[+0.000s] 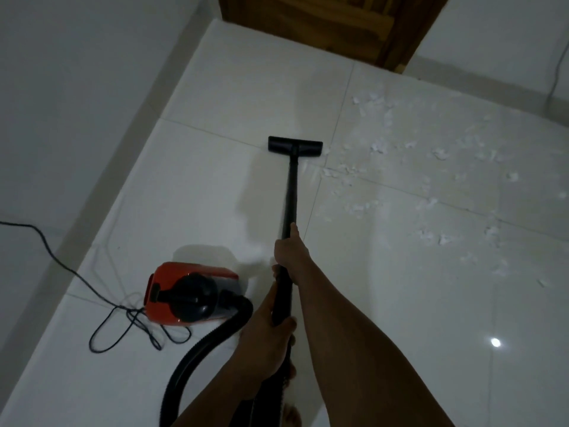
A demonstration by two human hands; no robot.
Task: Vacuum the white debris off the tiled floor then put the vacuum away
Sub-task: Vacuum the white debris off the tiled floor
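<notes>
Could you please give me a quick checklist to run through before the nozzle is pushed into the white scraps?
1. Both hands on the wand: ok. The right hand grips higher up, the left hand lower down.
2. Floor nozzle flat on the tiles: ok, as far as the view shows.
3. Nozzle at the white debris: not ok; the scraps lie mostly to its right.
4. Hose joined to the red vacuum body: ok.
5. Power cord clear of the path: ok; it lies looped left of the body.
6. Suction running: cannot tell.
</notes>
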